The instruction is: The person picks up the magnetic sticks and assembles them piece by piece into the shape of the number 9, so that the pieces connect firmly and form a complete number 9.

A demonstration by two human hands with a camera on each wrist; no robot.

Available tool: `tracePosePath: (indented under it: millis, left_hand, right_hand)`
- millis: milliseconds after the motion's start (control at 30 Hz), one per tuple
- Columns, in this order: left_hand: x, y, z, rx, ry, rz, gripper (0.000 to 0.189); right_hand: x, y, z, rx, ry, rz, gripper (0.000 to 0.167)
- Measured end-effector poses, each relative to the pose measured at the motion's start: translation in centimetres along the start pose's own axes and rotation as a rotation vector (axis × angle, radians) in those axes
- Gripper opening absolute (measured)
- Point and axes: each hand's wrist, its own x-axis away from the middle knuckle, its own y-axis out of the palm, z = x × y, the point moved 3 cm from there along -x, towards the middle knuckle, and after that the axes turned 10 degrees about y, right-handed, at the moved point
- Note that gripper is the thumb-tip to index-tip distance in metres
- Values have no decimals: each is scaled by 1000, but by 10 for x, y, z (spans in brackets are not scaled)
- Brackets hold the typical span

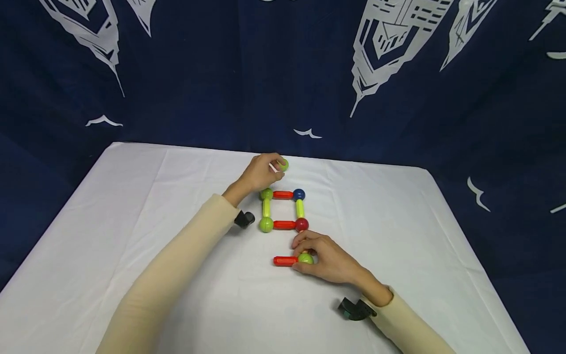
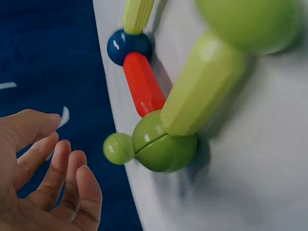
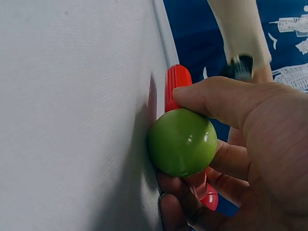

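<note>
1. The right hand [image 1: 329,260], nearest the person, curls its fingers round a green ball [image 1: 305,258] joined to a red rod [image 1: 284,261] lying on the white surface [image 1: 132,236].
2. Its fingers hide another red piece behind the ball.
3. Just beyond lies a square of rods and balls [image 1: 284,210].
4. Farthest, the left hand [image 1: 258,173] pinches a small green ball [image 1: 283,165] at its fingertips.
5. No writing is readable.

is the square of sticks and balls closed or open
Closed: the square has four sticks joined by balls at all four corners, no gap showing in the head view.
</note>
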Motion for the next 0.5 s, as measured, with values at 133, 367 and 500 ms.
tracePosePath:
  millis: [133,367,500]
  left_hand:
    - [-24,5,-11,56,-70,3,35]
    - [-45,21,-44,228,-255,-34,43]
    - [-47,29,-53,167,-263,-72,41]
  right_hand:
    - [1,-1,0,-6,-2,-8,10]
    - [0,-1,2,-8,-21,-18,9]
    - [1,-2,3,-7,-18,-16,9]
